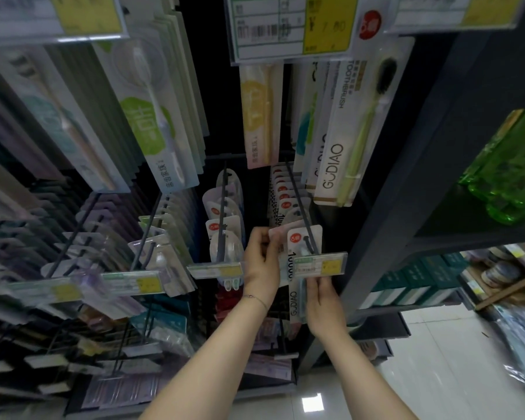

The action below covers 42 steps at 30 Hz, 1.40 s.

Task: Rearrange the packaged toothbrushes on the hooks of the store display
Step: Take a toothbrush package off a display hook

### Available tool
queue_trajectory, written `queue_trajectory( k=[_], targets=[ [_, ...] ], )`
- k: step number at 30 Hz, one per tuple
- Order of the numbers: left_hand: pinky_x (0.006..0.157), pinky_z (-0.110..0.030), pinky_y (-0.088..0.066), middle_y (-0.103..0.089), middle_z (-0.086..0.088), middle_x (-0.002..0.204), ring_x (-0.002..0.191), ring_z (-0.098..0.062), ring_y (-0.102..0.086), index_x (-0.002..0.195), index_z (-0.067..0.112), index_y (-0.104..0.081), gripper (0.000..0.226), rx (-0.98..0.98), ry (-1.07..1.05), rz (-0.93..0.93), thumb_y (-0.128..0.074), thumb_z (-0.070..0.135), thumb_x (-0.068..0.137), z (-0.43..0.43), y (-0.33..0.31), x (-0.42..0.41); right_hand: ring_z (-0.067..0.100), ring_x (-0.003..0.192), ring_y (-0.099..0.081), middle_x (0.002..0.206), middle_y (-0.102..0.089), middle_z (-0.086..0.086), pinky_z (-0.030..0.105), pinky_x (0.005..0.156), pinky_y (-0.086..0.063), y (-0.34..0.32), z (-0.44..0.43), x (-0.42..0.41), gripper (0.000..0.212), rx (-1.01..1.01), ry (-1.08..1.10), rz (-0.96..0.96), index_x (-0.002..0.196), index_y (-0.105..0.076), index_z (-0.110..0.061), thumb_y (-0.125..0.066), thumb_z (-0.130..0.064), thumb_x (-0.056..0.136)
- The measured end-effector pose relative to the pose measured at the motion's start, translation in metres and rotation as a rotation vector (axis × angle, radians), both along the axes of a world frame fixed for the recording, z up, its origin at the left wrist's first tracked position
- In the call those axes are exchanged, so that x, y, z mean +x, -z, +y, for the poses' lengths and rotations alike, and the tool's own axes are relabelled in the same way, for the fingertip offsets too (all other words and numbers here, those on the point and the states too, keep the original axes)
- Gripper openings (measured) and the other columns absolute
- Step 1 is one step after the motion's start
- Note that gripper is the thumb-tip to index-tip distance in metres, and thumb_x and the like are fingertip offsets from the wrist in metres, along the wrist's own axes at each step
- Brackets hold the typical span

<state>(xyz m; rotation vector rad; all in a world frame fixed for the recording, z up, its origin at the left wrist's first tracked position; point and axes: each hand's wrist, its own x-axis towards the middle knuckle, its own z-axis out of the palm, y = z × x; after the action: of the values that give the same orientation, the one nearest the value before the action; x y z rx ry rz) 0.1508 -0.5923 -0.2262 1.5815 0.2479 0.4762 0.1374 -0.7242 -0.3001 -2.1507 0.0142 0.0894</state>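
Centre of frame: left hand (pixel 259 262) has its fingers curled and pinches the top edge of a pale pink card pack (pixel 278 234), which sits just behind the front pack (pixel 294 247) on the same hook (pixel 297 195). The hook is a thin dark metal rod running from upper centre down to centre-right, w/ a row of flat card packs w/ red round stickers threaded along it.

Front pack: long white card, glossy, rounded top corners, black print down its length, hanging at the rod's near end. A clear plastic price label (pixel 319 265) w/ a yellow patch crosses in front of it.

Right hand (pixel 323 301), lower centre-right, reaches up w/ its fingertips against the label's lower edge, beside the pack's lower part. Can't tell if it grips the pack or only touches.

Thin chain bracelet (pixel 256 298) on the left wrist.

Left of centre: a 2nd rod carries blister packs (pixel 225 234) w/ domed clear fronts. Further left are more rods of flat packs, blurred.

Top centre-right: a tall white card pack (pixel 343 140) w/ a pale green brush and dark bristles under a clear blister.

Right side: dark matte shelf upright (pixel 406 177). Translucent green plastic items (pixel 503 171) sit on the shelf at right edge. Shiny pale tiled floor (pixel 452 374) at lower right.
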Motion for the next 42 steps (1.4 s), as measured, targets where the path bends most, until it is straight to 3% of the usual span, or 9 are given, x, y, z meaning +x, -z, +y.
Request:
queue_trajectory(
  k=[7,13,17,22,26,29,33,37,42],
  targets=[
    [0.082,-0.035,-0.053,-0.060,0.000,0.093,0.090,-0.015,-0.061,0.101,0.024,-0.052,0.003,0.129,-0.136,0.021,-0.050,0.025,0.103,0.010,0.022,-0.021,0.020,0.134,-0.044,0.149,-0.045,-0.002,0.034,0.109,-0.035,0.000,0.005,0.007,0.048,0.094,0.022,0.041,0.148,-0.031,-0.034,-0.027,-0.050,0.103],
    [0.096,-0.034,-0.050,-0.064,-0.003,0.097,0.097,-0.015,-0.062,0.101,0.016,-0.060,0.011,0.065,-0.124,0.101,-0.051,0.022,0.103,0.018,0.028,-0.039,0.026,0.129,-0.048,0.139,-0.051,0.005,0.033,0.106,-0.035,-0.009,0.010,0.007,0.059,0.128,0.084,0.065,0.143,-0.042,-0.023,-0.029,-0.058,0.098],
    [0.077,-0.021,-0.048,-0.066,0.003,0.085,0.078,0.006,-0.061,0.083,0.023,-0.060,0.021,0.024,-0.121,0.226,-0.052,0.025,0.103,0.026,0.030,-0.055,0.029,0.125,-0.049,0.138,-0.050,0.011,0.028,0.094,-0.033,-0.009,0.017,0.002,0.050,0.084,0.146,0.165,0.142,-0.044,-0.016,-0.033,-0.046,0.103],
    [0.073,-0.019,-0.048,-0.065,-0.004,0.089,0.085,-0.011,-0.062,0.090,0.018,-0.057,0.015,0.119,-0.146,0.217,-0.052,0.025,0.102,0.050,0.038,-0.075,0.024,0.103,-0.057,0.126,-0.060,0.010,0.035,0.088,-0.047,-0.006,0.031,-0.008,0.039,-0.064,0.032,0.289,0.125,-0.056,-0.017,-0.035,-0.042,0.104],
    [0.074,-0.029,-0.050,-0.063,0.001,0.087,0.082,-0.010,-0.061,0.093,0.020,-0.053,0.010,0.263,-0.158,0.167,-0.052,0.020,0.102,0.077,0.044,-0.089,0.015,0.107,-0.045,0.128,-0.046,0.002,0.018,0.085,-0.036,-0.031,0.058,-0.011,0.029,0.006,-0.095,0.223,0.122,-0.058,-0.016,-0.041,-0.030,0.105],
    [0.069,-0.020,-0.047,-0.060,0.006,0.085,0.079,-0.005,-0.060,0.094,0.028,-0.048,0.015,0.319,-0.185,0.165,-0.051,0.015,0.102,0.094,0.043,-0.101,0.007,0.099,-0.044,0.120,-0.056,-0.002,-0.003,0.069,-0.026,-0.047,0.083,-0.003,0.029,0.049,-0.136,0.162,0.130,-0.052,-0.021,-0.043,-0.031,0.104],
    [0.079,-0.027,-0.051,-0.063,0.001,0.091,0.086,-0.012,-0.062,0.093,0.029,-0.051,0.017,0.250,-0.211,0.237,-0.053,0.014,0.101,0.115,0.045,-0.115,0.011,0.111,-0.057,0.129,-0.060,-0.005,0.031,0.098,-0.047,-0.055,0.113,0.007,0.044,0.169,-0.185,0.088,0.136,-0.045,-0.038,-0.059,-0.033,0.095],
    [0.072,-0.030,-0.051,-0.063,-0.002,0.084,0.078,-0.016,-0.062,0.092,0.018,-0.054,0.010,0.199,-0.246,0.275,-0.055,0.011,0.100,0.131,0.043,-0.124,0.019,0.109,-0.061,0.125,-0.061,0.000,0.043,0.100,-0.049,-0.036,0.128,0.028,0.054,0.247,-0.180,0.098,0.120,-0.050,-0.051,-0.065,-0.054,0.068],
    [0.076,-0.025,-0.052,-0.065,-0.002,0.091,0.086,-0.015,-0.063,0.095,0.017,-0.056,0.010,0.163,-0.268,0.261,-0.055,0.008,0.099,0.149,0.037,-0.132,0.005,0.087,-0.055,0.099,-0.058,-0.011,0.025,0.080,-0.041,-0.055,0.138,0.013,0.036,0.278,-0.136,0.048,0.115,-0.052,-0.023,-0.069,-0.027,0.084]
  ],
)
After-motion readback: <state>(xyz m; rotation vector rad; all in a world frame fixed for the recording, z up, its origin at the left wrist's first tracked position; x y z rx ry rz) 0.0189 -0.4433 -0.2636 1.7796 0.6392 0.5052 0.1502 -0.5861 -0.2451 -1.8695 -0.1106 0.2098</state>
